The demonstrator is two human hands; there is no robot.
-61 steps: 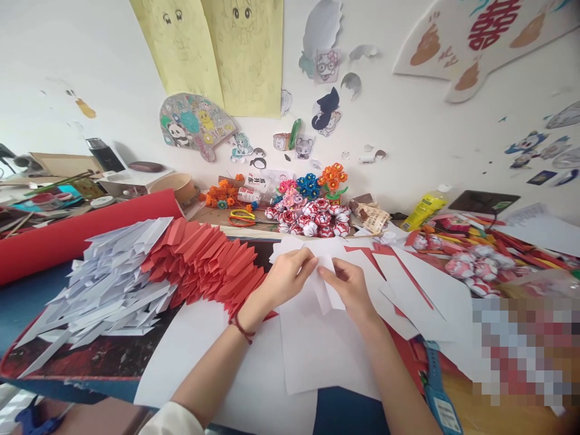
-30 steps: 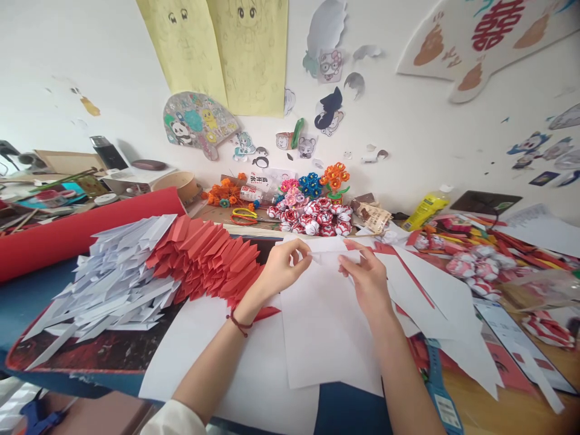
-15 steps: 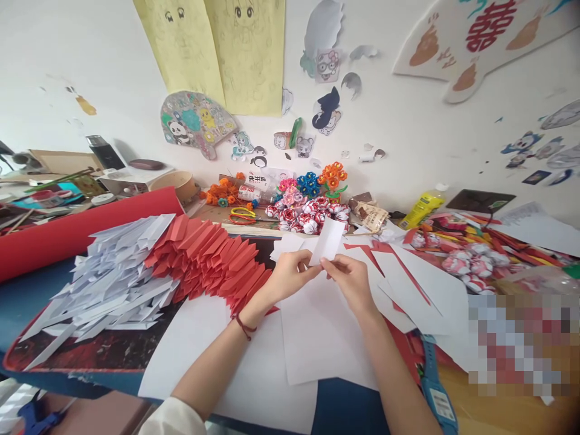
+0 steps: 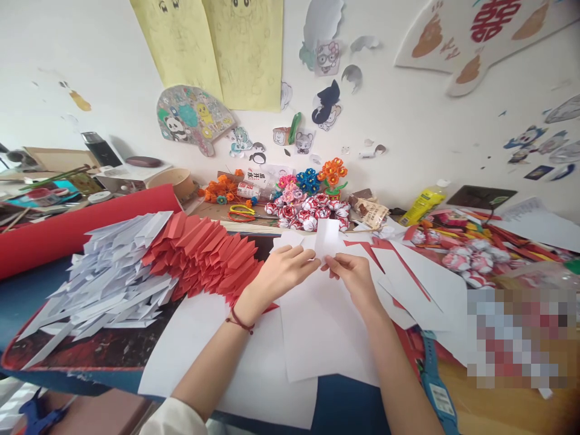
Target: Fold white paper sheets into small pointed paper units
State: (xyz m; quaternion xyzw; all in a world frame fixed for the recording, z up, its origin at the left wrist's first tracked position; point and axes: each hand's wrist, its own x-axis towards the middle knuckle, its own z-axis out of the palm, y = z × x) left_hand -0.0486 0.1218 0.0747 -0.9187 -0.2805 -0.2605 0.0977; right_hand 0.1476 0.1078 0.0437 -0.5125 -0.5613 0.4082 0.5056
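A small strip of white paper [image 4: 327, 237] stands upright between my two hands, over the white sheets [image 4: 324, 338] on the table. My left hand [image 4: 290, 266] is closed on its lower left edge, fingers bent over it. From the other side, my right hand [image 4: 351, 273] pinches the bottom right corner between thumb and fingers. A fold line shows near the middle of the strip; its lower end is partly hidden by my fingers. Left of my hands lie a row of folded red paper pieces [image 4: 203, 257] and a heap of folded white paper pieces [image 4: 109, 284].
A red paper roll [image 4: 86, 229] lies behind the heaps. Red-and-white paper flowers [image 4: 312, 211] and scissors [image 4: 242, 212] sit at the back. On the right are a yellow bottle [image 4: 422, 204], more white sheets [image 4: 426, 290] and a blue watch [image 4: 437, 380]. Blue scissors [image 4: 38, 417] lie lower left.
The paper strip was held low, then level across both hands, then raised upright and tilted right. Now it stands straighter, and my left fingers have come over its lower edge.
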